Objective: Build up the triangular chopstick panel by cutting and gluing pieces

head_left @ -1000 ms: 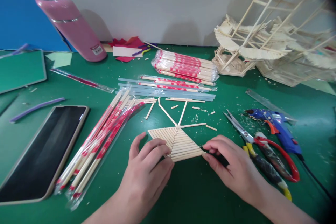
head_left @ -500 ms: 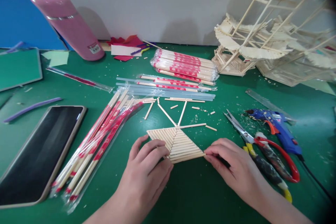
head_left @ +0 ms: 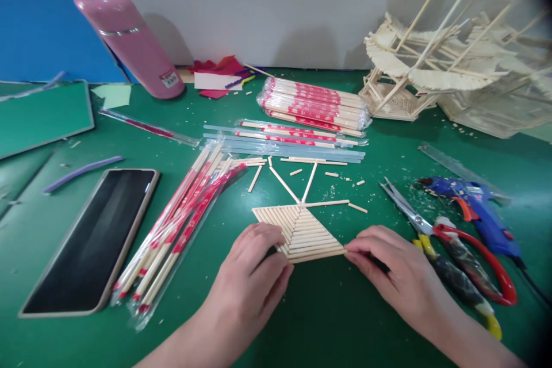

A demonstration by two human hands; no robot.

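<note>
A panel of wooden sticks, laid side by side in two slanted sections, lies on the green tabletop, with a few bare sticks fanning out from its far corner. My left hand grips the panel's near-left edge, its fingertips partly hidden behind the knuckles. At the right corner, my right hand pinches the tip of the stick panel between thumb and forefinger. Short cut sticks are scattered just beyond it.
Wrapped chopsticks and a phone lie to the left. Scissors, pliers and a blue glue gun are at right. Behind stand a pink bottle, a chopstick bundle and a stick model.
The whole view has shifted, so the scene sits farther right in the picture. Both hands keep the same hold on the stick panel.
</note>
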